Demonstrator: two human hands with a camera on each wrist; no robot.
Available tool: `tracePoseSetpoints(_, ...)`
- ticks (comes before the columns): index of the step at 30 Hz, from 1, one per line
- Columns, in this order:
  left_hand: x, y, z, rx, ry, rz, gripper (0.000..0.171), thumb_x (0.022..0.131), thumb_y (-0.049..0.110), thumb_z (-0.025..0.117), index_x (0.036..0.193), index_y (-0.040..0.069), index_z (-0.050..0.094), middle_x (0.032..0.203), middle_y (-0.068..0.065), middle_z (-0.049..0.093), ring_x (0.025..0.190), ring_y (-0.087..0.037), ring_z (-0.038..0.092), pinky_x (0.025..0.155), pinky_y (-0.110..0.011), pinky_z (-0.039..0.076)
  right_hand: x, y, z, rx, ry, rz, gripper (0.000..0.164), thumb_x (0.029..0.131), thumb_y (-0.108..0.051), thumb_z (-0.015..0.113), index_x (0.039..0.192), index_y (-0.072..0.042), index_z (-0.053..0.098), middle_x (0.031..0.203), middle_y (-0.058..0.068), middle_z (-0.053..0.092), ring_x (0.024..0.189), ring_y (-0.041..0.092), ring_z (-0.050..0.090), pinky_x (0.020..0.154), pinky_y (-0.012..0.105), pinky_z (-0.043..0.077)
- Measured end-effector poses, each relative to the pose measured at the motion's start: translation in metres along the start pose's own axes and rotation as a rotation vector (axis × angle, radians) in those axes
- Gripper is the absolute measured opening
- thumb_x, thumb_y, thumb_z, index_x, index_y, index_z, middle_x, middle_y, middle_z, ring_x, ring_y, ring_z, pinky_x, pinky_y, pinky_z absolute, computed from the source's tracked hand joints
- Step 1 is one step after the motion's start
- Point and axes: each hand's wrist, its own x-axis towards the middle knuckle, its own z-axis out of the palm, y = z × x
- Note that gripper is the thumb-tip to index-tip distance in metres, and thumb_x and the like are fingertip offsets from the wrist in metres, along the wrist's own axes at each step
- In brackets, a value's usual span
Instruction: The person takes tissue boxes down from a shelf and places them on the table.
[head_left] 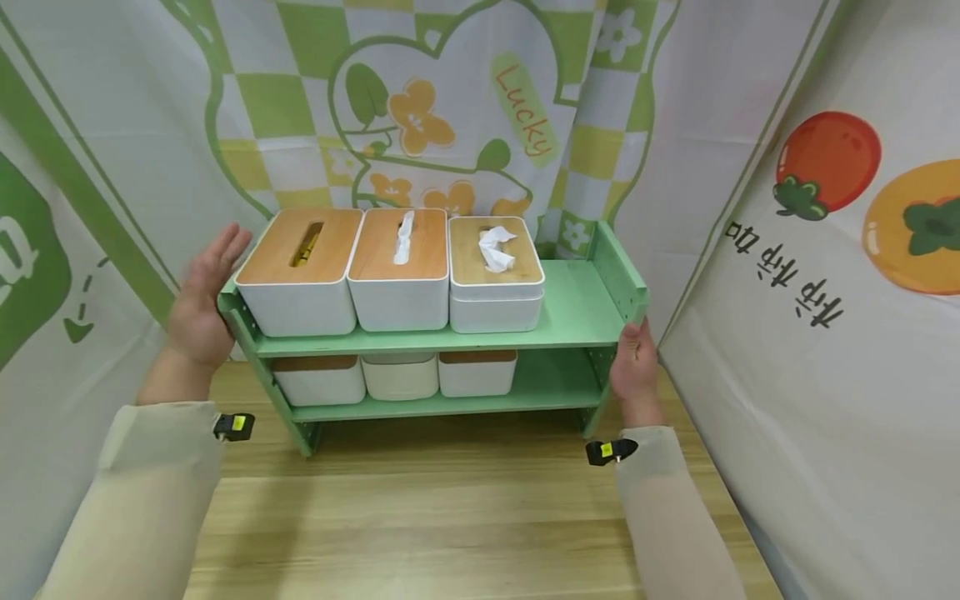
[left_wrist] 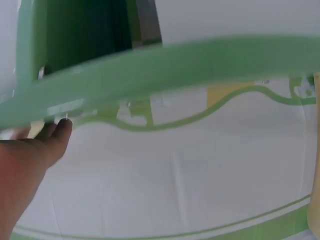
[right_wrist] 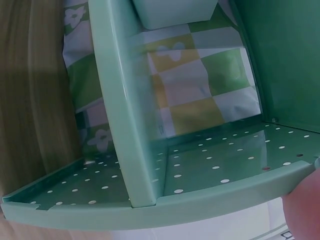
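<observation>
Reads "Lucky" on the rear curtain [head_left: 423,83] and "柿柿如", upside down, on the right wall [head_left: 787,375]. Carries white lidded boxes [head_left: 397,305] on the green shelf [head_left: 573,296] atop the desk [head_left: 450,525], two upper ones with white tissue [head_left: 497,250], one with yellow contents [head_left: 306,250], above three lower boxes [head_left: 477,379]. Shows left grip [head_left: 202,304] wide, straight-fingered beside the shelf's left panel [head_left: 264,375], and right grip [head_left: 635,367] holding the right panel [head_left: 617,271].

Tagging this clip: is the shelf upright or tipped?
Upright: the shelf holds two rows of boxes, one above the other.
</observation>
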Motion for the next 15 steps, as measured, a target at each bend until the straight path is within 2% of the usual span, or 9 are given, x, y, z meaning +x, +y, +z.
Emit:
tracePoseSetpoints(3,0.002,-0.001,0.001,0.126,0.047,-0.065,0.057,0.108,0.043,0.020,0.161,0.021,0.018,0.166,0.003,0.013,0.149,-0.016,0.005,0.116,-0.024,0.011,0.000,0.001,0.001,0.006,0.005,-0.004,0.077,0.096,-0.069,0.023,0.160,-0.027,0.022,0.157,0.013,0.033,0.143,0.033,0.025,0.114,0.055,0.020)
tracePoseSetpoints(6,0.003,-0.001,0.001,0.247,0.145,-0.109,0.052,0.110,0.034,0.022,0.160,0.022,0.024,0.163,0.006,0.021,0.147,-0.010,0.009,0.114,-0.019,0.009,-0.001,0.001,0.001,0.013,0.004,0.003,0.075,0.097,-0.067,0.023,0.160,-0.027,0.023,0.157,0.013,0.033,0.143,0.034,0.025,0.114,0.056,0.019)
tracePoseSetpoints(11,0.003,-0.001,0.006,0.315,0.284,-0.130,0.049,0.108,0.019,0.024,0.156,0.018,0.035,0.158,0.006,0.034,0.144,-0.006,0.019,0.112,-0.016,0.012,-0.002,0.003,0.001,0.006,0.017,0.024,0.073,0.098,-0.065,0.023,0.159,-0.025,0.028,0.153,0.016,0.039,0.139,0.037,0.032,0.112,0.058,0.022)
tracePoseSetpoints(15,0.003,-0.001,0.010,0.331,0.373,-0.136,0.049,0.107,0.017,0.026,0.153,0.015,0.043,0.156,0.004,0.039,0.141,-0.007,0.026,0.112,-0.018,0.016,-0.002,0.003,0.001,0.009,0.018,0.030,0.071,0.099,-0.063,0.023,0.159,-0.025,0.027,0.154,0.015,0.038,0.140,0.035,0.030,0.113,0.057,0.021)
